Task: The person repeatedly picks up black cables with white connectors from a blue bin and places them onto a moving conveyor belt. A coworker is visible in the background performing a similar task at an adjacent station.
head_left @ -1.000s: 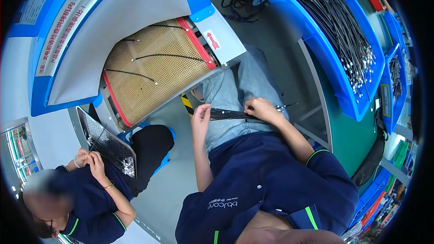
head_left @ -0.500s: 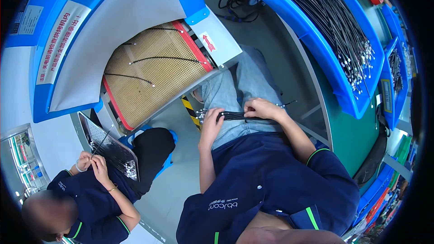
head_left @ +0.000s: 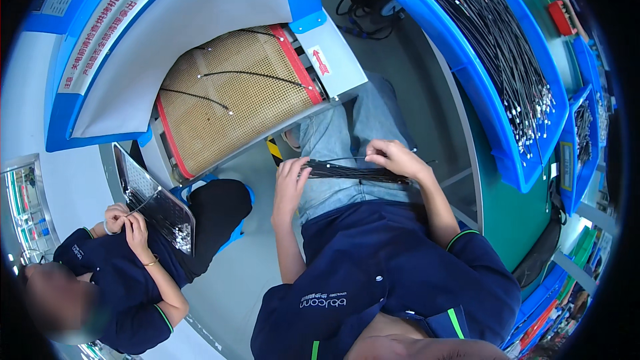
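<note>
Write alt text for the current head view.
A person's left hand holds a bundle of black cables over their lap while the right hand pinches a single cable. Upper left, a tan mesh belt bears more cables; a co-worker sits at left, a blue bin of cables at right.

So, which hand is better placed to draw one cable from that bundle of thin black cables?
Probably the right hand: it appears to pinch one thin black cable standing slightly apart from the black cable bundle, while the left hand is at the bundle's left end.
</note>
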Demonstrator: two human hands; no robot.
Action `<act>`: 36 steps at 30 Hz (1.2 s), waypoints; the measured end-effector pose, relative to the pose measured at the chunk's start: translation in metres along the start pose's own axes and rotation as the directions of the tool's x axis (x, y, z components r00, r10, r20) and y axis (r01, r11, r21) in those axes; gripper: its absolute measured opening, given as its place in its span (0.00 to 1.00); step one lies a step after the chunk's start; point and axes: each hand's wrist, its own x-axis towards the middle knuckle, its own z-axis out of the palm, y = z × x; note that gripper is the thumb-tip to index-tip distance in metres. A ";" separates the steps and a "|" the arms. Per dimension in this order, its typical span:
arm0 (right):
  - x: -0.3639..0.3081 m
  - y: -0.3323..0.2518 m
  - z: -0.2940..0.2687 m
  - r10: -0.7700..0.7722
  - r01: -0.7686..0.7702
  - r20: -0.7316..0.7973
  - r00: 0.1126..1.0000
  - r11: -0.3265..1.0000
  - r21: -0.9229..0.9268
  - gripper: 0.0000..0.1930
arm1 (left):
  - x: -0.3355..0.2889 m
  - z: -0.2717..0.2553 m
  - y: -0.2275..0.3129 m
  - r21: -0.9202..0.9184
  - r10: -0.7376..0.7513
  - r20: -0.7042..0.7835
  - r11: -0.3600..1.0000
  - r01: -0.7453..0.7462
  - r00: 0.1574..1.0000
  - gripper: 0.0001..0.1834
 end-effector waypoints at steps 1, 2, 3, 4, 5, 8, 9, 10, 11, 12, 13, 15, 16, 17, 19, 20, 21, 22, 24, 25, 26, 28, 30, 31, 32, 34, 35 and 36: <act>0.001 -0.004 -0.004 -0.016 0.016 -0.020 1.000 1.000 0.004 0.09 | 0.002 -0.006 0.005 -0.001 -0.021 -0.006 1.000 0.021 1.000 0.12; 0.002 -0.007 -0.009 -0.032 0.032 -0.039 0.999 0.999 0.008 0.09 | 0.002 -0.009 0.007 -0.012 -0.041 -0.003 0.999 0.041 0.999 0.11; 0.003 -0.011 -0.013 -0.047 0.048 -0.059 0.997 0.999 0.012 0.09 | 0.003 -0.012 0.008 -0.023 -0.061 0.000 0.998 0.061 0.998 0.11; 0.005 -0.016 -0.017 -0.044 0.044 -0.074 0.996 0.999 0.004 0.08 | 0.006 -0.015 0.011 -0.035 -0.077 0.002 0.996 0.078 0.997 0.10; 0.007 -0.022 -0.018 -0.110 0.107 -0.089 0.990 0.994 -0.038 0.08 | 0.009 -0.016 0.016 -0.042 -0.043 0.008 0.998 0.044 0.999 0.09; 0.018 -0.045 -0.016 -0.230 0.216 -0.079 0.970 0.965 -0.151 0.08 | 0.026 -0.012 0.036 -0.071 0.041 0.039 0.997 -0.039 0.998 0.09; 0.023 -0.052 -0.016 -0.242 0.229 -0.060 0.968 0.959 -0.166 0.09 | 0.029 -0.015 0.039 -0.059 0.028 0.040 0.998 -0.026 0.999 0.09; 0.023 -0.055 -0.021 -0.247 0.232 -0.056 0.967 0.953 -0.197 0.10 | 0.033 -0.017 0.042 -0.050 0.019 0.044 0.999 -0.017 0.999 0.09; 0.023 -0.057 -0.026 -0.252 0.234 -0.052 0.966 0.945 -0.227 0.10 | 0.036 -0.019 0.043 -0.041 0.011 0.048 0.999 -0.009 0.999 0.09; 0.021 -0.054 -0.035 -0.217 0.197 -0.057 0.974 0.948 -0.252 0.10 | 0.036 -0.026 0.038 -0.055 0.001 -0.019 0.998 -0.002 1.000 0.10; 0.016 -0.049 -0.049 -0.182 0.158 -0.065 0.981 0.948 -0.277 0.11 | 0.035 -0.038 0.036 -0.040 -0.042 -0.029 0.998 0.041 0.999 0.10; 0.007 -0.032 -0.068 -0.195 0.129 -0.144 0.970 0.920 -0.370 0.11 | 0.027 -0.051 0.018 -0.041 -0.073 -0.051 0.997 0.071 0.996 0.09; 0.003 -0.028 -0.074 -0.164 0.101 -0.151 0.975 0.930 -0.354 0.10 | 0.025 -0.055 0.014 -0.042 -0.110 -0.037 0.993 0.109 0.993 0.09; 0.002 -0.026 -0.079 -0.133 0.073 -0.156 0.979 0.938 -0.338 0.09 | 0.023 -0.058 0.012 -0.042 -0.148 -0.024 0.988 0.146 0.989 0.09; 0.002 -0.027 -0.082 -0.157 0.080 -0.163 0.974 0.912 -0.403 0.08 | 0.023 -0.057 0.010 -0.048 -0.162 -0.004 0.986 0.161 0.987 0.09; 0.003 -0.030 -0.082 -0.201 0.108 -0.163 0.966 0.886 -0.451 0.08 | 0.023 -0.053 0.009 -0.055 -0.139 0.002 0.989 0.139 0.990 0.09; 0.005 -0.033 -0.080 -0.244 0.134 -0.160 0.957 0.856 -0.499 0.08 | 0.023 -0.050 0.010 -0.063 -0.116 0.006 0.991 0.116 0.993 0.09; 0.008 -0.034 -0.075 -0.284 0.176 -0.145 0.948 0.845 -0.504 0.09 | 0.024 -0.047 0.013 -0.088 -0.098 0.033 0.991 0.101 0.995 0.10; 0.017 -0.039 -0.060 -0.365 0.260 -0.114 0.924 0.818 -0.514 0.10 | 0.028 -0.035 0.023 -0.138 -0.061 0.083 0.988 0.073 0.995 0.10; 0.023 -0.045 -0.053 -0.443 0.322 -0.081 0.893 0.755 -0.572 0.10 | 0.032 -0.028 0.029 -0.167 -0.030 0.119 0.985 0.050 0.992 0.10; 0.028 -0.051 -0.041 -0.430 0.342 -0.059 0.901 0.788 -0.512 0.10 | 0.035 -0.022 0.039 -0.197 0.000 0.150 0.980 0.030 0.989 0.10; 0.035 -0.065 -0.021 -0.437 0.379 -0.041 0.898 0.819 -0.430 0.09 | 0.040 -0.010 0.053 -0.173 0.084 0.142 0.983 -0.059 0.986 0.11; 0.041 -0.061 -0.009 -0.557 0.479 -0.175 0.812 0.806 -0.347 0.08 | 0.042 -0.014 0.061 -0.009 0.121 0.018 0.993 -0.120 0.993 0.11; 0.039 -0.063 -0.010 -0.523 0.453 -0.165 0.836 0.828 -0.330 0.08 | 0.040 -0.018 0.065 0.075 0.139 -0.045 0.988 -0.135 0.989 0.11; 0.036 -0.066 -0.013 -0.488 0.427 -0.154 0.859 0.849 -0.313 0.08 | 0.040 -0.023 0.070 0.063 0.127 -0.072 0.990 -0.123 0.989 0.10; 0.034 -0.065 -0.013 -0.478 0.415 -0.156 0.864 0.854 -0.314 0.09 | 0.042 -0.028 0.071 0.083 0.197 -0.058 0.978 -0.191 0.979 0.09; 0.035 -0.064 -0.012 -0.509 0.436 -0.170 0.844 0.835 -0.336 0.09 | 0.042 -0.029 0.072 0.093 0.234 -0.051 0.969 -0.228 0.971 0.08; 0.035 -0.063 -0.010 -0.540 0.456 -0.183 0.821 0.815 -0.358 0.09 | 0.041 -0.027 0.070 0.058 0.225 -0.023 0.973 -0.223 0.974 0.08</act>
